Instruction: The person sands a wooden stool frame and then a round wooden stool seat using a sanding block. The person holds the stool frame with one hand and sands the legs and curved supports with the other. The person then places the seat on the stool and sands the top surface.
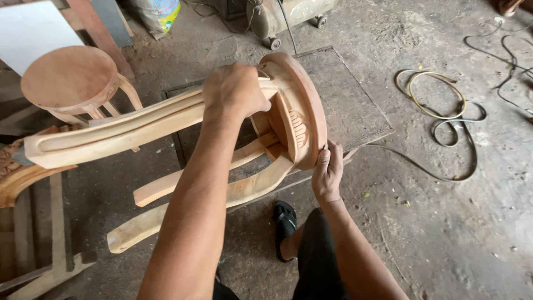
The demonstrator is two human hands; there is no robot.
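Two hands on tipped wooden stool (233, 139): left hand (233, 91) clenched over upper leg, steadying; right hand (327, 172) gripping round seat rim, bracing it sideways.

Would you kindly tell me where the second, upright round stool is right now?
In the head view, the upright stool stands at the upper left, just beyond the legs of the tipped stool that the left hand grips.

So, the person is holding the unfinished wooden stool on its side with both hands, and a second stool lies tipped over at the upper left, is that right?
Not quite: the head view shows the second stool standing upright, not tipped over. The left hand and right hand do hold the unfinished stool on its side.
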